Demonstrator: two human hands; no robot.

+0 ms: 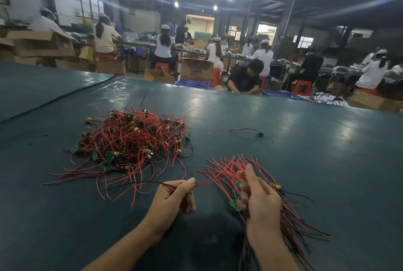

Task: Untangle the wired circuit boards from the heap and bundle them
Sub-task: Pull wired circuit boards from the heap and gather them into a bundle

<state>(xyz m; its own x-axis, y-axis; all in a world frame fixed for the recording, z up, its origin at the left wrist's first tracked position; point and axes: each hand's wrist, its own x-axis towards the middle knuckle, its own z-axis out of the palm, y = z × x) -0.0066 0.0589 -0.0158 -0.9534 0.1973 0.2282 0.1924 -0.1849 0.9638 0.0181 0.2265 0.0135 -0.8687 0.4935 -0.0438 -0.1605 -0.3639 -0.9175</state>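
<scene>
On the dark green desk [305, 161] the heap [133, 139] of red-wired circuit boards lies at about 10 o'clock from the hands, and one loose wired board [258, 133] lies alone at 1 o'clock. The left hand [174, 198] pinches the red and black wires of a single board, while the right hand [259, 198] is curled round a bundle [231, 172] of boards with wires fanning out. Blue print on a cardboard box [196, 69] at 12 o'clock is too blurred to read.
</scene>
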